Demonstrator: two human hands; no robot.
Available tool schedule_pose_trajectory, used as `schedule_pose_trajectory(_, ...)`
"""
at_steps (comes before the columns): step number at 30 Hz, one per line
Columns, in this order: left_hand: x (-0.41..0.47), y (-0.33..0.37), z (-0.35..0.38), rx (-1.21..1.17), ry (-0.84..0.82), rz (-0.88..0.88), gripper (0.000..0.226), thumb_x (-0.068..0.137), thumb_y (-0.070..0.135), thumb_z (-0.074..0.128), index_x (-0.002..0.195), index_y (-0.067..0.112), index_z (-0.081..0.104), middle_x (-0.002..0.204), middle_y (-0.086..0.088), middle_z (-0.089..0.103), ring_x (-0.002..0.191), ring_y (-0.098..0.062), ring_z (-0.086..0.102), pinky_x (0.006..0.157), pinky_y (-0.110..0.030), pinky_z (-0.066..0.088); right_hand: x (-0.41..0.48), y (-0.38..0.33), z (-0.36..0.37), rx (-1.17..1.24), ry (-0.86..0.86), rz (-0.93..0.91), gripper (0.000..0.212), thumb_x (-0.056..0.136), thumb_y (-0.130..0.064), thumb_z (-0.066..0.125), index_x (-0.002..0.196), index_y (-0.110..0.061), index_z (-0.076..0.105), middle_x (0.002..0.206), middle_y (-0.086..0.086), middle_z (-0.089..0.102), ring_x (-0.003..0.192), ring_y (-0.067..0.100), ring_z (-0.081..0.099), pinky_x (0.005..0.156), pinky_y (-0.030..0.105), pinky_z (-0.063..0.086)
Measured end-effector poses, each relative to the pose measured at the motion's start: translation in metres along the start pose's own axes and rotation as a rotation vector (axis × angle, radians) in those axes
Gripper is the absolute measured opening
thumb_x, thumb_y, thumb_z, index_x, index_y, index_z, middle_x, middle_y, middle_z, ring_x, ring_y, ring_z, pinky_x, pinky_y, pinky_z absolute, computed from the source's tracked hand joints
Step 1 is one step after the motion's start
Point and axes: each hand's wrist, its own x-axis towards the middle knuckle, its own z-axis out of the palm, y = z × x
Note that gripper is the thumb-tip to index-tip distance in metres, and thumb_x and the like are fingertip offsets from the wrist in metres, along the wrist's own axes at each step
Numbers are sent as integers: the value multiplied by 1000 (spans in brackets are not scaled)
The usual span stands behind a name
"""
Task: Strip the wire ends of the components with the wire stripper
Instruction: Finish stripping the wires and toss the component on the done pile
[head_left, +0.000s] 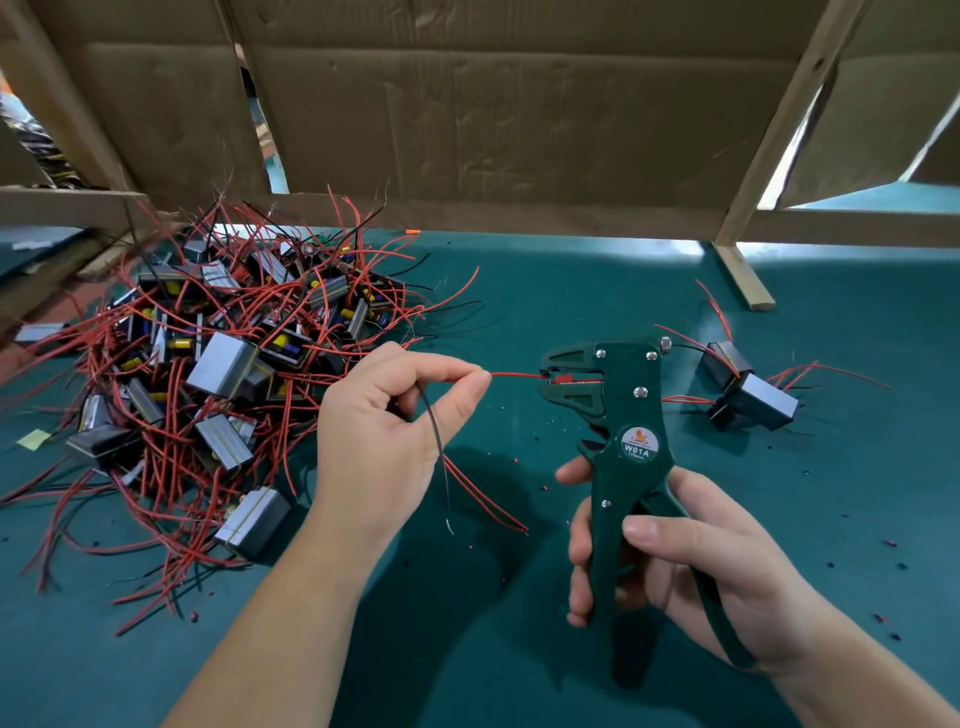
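Wire stripper (623, 410), dark green with a round label marked W01A, is held upright above the tabletop (571, 291) a little right of centre, its head turned to the left. The right grip (737, 561) is clenched round its two handles, fingers wrapped over the front one and thumb lying across. A red wire (514, 374) runs level into the mouth of the head, its end lying between the jaws. The other end of that stretch is pinched between thumb and forefinger of the left grip (384, 441), which is level with the head, just to its left. From the same closed hand a black wire (434, 421) curves downward, and two more red strands trail out below toward the right; whether a component sits inside the palm cannot be told. To the left, on the green tabletop, lies a big tangled heap of components (208, 364), small grey and black blocks with yellow parts and many red and black leads. Right of the stripper's head two more components (753, 395) lie close together with their leads spread out. Small bits of insulation (891, 544) are scattered over the cloth near the hands. Behind stands a cardboard wall (493, 114) braced by a wooden frame (769, 156).
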Motion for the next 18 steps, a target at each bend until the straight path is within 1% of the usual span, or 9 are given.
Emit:
schedule_pose_trajectory(4, 0, -1, 0, -5, -4, 11, 13, 75, 22, 74, 79, 33, 69, 61, 1, 36, 56, -4, 35, 58, -16, 30, 1, 1, 0, -14, -4, -8, 58, 64, -27, 84, 114, -7, 61, 84, 22, 60, 66, 40, 60, 64, 48, 51)
schedule_pose_trajectory(8, 0, -1, 0, -21, -18, 7, 12, 74, 22, 74, 79, 33, 70, 63, 2, 38, 58, -4, 35, 59, -15, 31, 0, 1, 0, -8, -9, 0, 57, 65, -26, 84, 113, -6, 61, 83, 23, 60, 66, 40, 60, 64, 50, 50)
schedule_pose_trajectory(11, 0, -2, -1, -42, -21, -7, 11, 74, 22, 75, 79, 31, 71, 63, 3, 37, 58, -5, 35, 59, -17, 31, 1, 0, 0, -9, -7, 6, 55, 66, -26, 84, 111, -6, 61, 83, 23, 60, 66, 40, 60, 65, 50, 50)
schedule_pose_trajectory(15, 0, -1, 0, -65, -31, -28, 9, 74, 23, 75, 79, 29, 72, 62, 4, 37, 58, -5, 34, 60, -17, 31, -1, 0, -1, -1, 7, 12, 52, 64, -25, 85, 106, -4, 62, 80, 24, 59, 63, 41, 59, 64, 52, 50)
schedule_pose_trajectory(18, 0, 1, -1, -76, -46, -52, 7, 74, 24, 74, 78, 28, 72, 61, 5, 37, 57, -4, 35, 60, -16, 31, -2, 1, 3, 13, 44, 16, 48, 62, -27, 87, 98, -6, 63, 76, 24, 58, 58, 40, 58, 59, 51, 50)
